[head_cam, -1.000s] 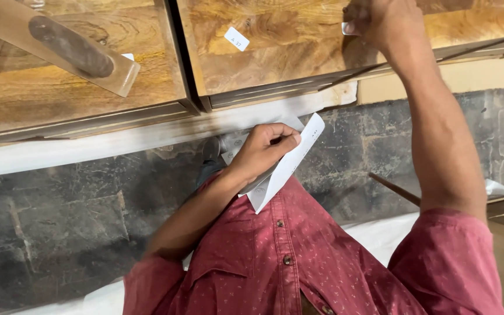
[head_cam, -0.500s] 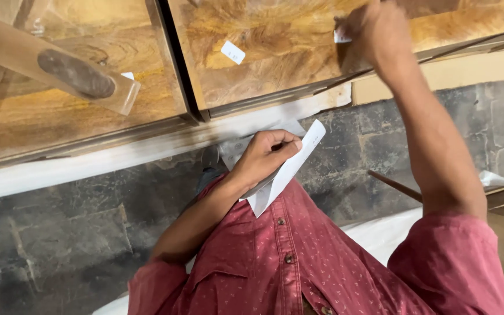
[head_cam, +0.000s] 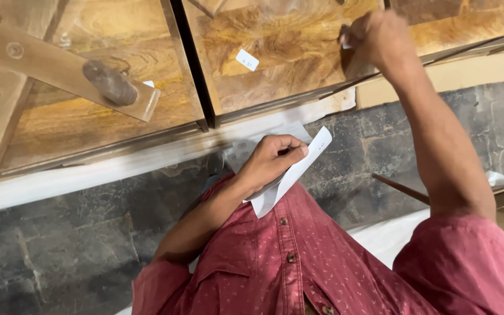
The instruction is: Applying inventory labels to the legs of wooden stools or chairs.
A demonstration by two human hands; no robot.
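Far left, a pale wooden bar [head_cam: 59, 73] with a dark knob [head_cam: 110, 83] on it lies slantwise over the left wood panel [head_cam: 88, 125]. A black strip [head_cam: 196, 70] splits that panel from the next one [head_cam: 287, 58], all warm, swirly grain under a glossy finish, with a small white sticker [head_cam: 247, 59] stuck near its middle. Below the panels runs a white ledge [head_cam: 88, 175], then dark stone floor [head_cam: 59, 245].

Centre now: the left hand [head_cam: 272, 160] is held in front of the red shirt [head_cam: 298, 262], fingers [head_cam: 284, 143] curled shut around a white paper sheet [head_cam: 290, 178]. The sheet is long and narrow, folded back on itself, one end poking up past the knuckles, the other hanging below the palm.

To the right, the right hand [head_cam: 377, 38] is up on the second panel's right edge, fingers pinched together on a small white label [head_cam: 345, 42], pressing it against the wood. Only a corner of that label shows. Further right, a thin wooden stick [head_cam: 401, 189] lies over the floor.
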